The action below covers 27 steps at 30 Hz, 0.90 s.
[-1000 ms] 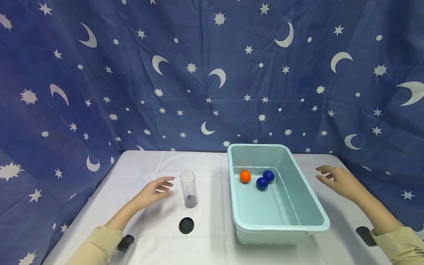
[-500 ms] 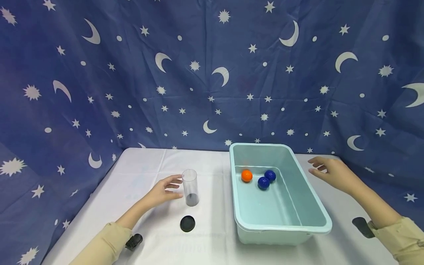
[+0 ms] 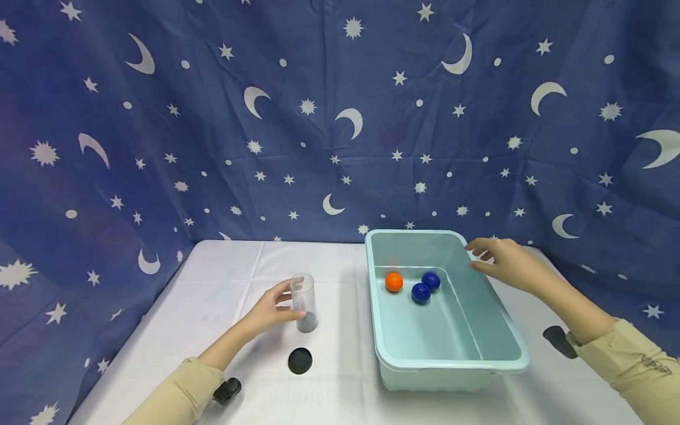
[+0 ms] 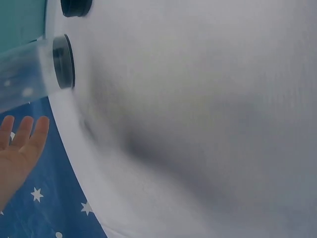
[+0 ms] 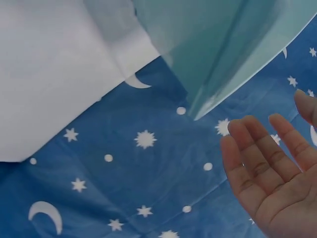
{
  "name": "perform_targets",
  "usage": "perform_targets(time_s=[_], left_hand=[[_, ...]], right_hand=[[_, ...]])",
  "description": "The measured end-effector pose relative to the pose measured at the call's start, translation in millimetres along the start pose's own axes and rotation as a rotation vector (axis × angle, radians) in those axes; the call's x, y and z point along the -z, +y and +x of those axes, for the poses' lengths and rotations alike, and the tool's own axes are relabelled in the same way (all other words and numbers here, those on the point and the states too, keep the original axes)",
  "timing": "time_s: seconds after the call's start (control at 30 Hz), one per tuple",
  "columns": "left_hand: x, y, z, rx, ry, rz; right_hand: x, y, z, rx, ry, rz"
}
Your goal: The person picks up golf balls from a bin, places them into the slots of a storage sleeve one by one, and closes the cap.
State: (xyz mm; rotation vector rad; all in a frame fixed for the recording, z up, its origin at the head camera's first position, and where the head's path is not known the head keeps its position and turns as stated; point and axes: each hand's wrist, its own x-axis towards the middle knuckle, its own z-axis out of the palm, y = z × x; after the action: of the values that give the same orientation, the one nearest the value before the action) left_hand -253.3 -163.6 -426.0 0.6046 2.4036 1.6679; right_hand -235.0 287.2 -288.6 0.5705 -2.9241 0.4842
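Observation:
A clear plastic tube (image 3: 311, 302) with a dark base stands upright on the white cloth. My left hand (image 3: 272, 310) is at its left side, fingers behind it and thumb in front. The left wrist view shows these fingers (image 4: 22, 141) fairly straight and a small gap from the tube (image 4: 25, 74). A round black lid (image 3: 300, 360) lies in front of the tube. At the right rim of a pale teal bin (image 3: 451, 366) hovers my right hand (image 3: 504, 262), fingers loosely bent, holding nothing. Inside the bin lie an orange ball (image 3: 394, 282) and two dark blue balls (image 3: 421, 293).
The table (image 3: 340, 330) is covered with white cloth. Behind it and along both sides hangs a blue curtain (image 3: 297, 153) with white moons and stars. The bin's high walls rise between the right hand and the tube. Black devices (image 3: 227, 391) sit at both sleeves.
My left hand has moved right, from beside the tube to partly around it. My right hand has come left and up, from outside the bin to its rim. Tube and balls stay put.

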Motion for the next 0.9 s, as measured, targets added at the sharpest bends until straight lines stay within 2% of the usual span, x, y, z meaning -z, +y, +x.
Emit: perform_targets(time_s=[0.17, 0.3, 0.53, 0.7, 0.9], left_hand=[[-5.9, 3.1, 2.8, -0.005, 0.046, -0.008], [-8.5, 3.3, 2.6, 0.007, 0.073, -0.023], [-13.4, 4.7, 0.4, -0.002, 0.078, -0.046], [-15.2, 6.3, -0.7, -0.008, 0.074, -0.033], [-14.9, 10.4, 1.5, -0.012, 0.103, -0.011]], right_hand=[[-1, -12, 12, 0.042, 0.014, -0.04], [-2, -21, 19, 0.062, -0.03, -0.046], [-6, -27, 31, 0.074, -0.069, -0.088], [-10, -33, 38, 0.063, -0.108, -0.109], [-17, -40, 46, 0.089, -0.145, -0.124]])
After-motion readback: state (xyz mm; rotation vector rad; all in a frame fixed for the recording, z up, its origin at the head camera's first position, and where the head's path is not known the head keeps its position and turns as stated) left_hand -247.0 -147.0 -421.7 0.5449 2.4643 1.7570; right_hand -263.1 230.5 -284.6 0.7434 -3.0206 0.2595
